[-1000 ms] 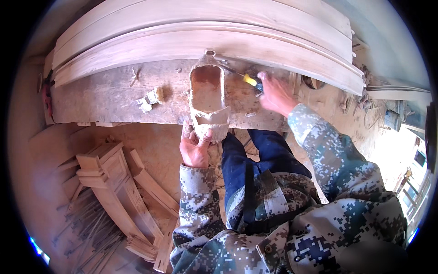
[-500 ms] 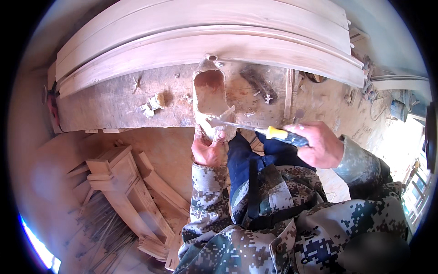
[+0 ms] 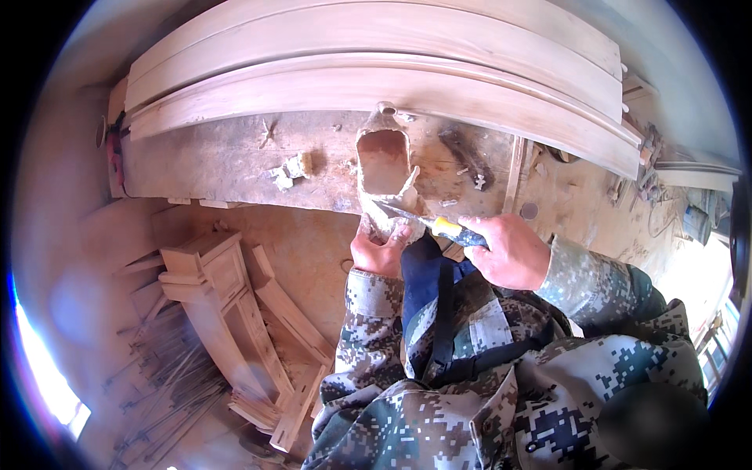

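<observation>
A crusted, whitish cut-open jug (image 3: 383, 166) with a reddish-brown inside lies at the near edge of the workbench. My left hand (image 3: 382, 249) grips its near end, with the thumb on top and the other fingers hidden beneath. In my right hand (image 3: 507, 252) is a thin-bladed tool with a yellow and dark handle (image 3: 448, 228). Its blade reaches left to the jug's near end, where pale, ragged material shows. Whether the blade is a scraper's or a screwdriver's, I cannot tell.
Long pale wooden boards (image 3: 376, 86) lie along the back of the worn workbench (image 3: 211, 168). A crumpled whitish lump (image 3: 294, 168) and a dark tool (image 3: 464, 157) flank the jug. Lower left, wooden frame pieces (image 3: 223, 298) stand beside thin sticks (image 3: 168, 384) on the floor.
My right hand has moved left and closer to the jug with the tool. The whole view has shifted somewhat; my left hand keeps its grip.
</observation>
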Tool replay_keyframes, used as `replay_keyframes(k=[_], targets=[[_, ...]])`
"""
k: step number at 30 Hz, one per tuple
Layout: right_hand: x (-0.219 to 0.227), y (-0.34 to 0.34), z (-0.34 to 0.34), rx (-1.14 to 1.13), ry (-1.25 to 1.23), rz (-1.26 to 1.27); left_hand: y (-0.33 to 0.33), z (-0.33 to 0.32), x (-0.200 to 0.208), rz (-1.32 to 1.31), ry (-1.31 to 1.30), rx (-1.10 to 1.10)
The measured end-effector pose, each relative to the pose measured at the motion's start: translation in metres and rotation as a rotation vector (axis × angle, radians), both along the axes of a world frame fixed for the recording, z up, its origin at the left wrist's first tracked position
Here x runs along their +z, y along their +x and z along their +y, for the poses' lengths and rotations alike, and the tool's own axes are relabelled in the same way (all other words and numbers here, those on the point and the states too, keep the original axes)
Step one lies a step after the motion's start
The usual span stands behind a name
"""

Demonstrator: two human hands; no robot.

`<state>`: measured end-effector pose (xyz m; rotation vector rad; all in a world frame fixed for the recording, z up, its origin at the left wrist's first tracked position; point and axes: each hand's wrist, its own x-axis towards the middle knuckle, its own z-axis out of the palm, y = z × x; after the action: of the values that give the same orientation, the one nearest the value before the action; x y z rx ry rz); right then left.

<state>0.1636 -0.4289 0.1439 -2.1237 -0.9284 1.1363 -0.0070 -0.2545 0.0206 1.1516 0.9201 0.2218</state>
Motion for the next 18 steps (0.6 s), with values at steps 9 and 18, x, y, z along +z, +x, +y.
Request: replay_keyframes(k=[9,18], targets=[[-0.011,-0.070,0.015,-0.064,-0.019,0.047,-0.037,0.029,-0.022,-0.107,-0.350,-0.095],[0.038,-0.035,0.058,0.227,-0.329,-0.333,-0.019,0.100,-0.035,0.046,-0.092,-0.366]])
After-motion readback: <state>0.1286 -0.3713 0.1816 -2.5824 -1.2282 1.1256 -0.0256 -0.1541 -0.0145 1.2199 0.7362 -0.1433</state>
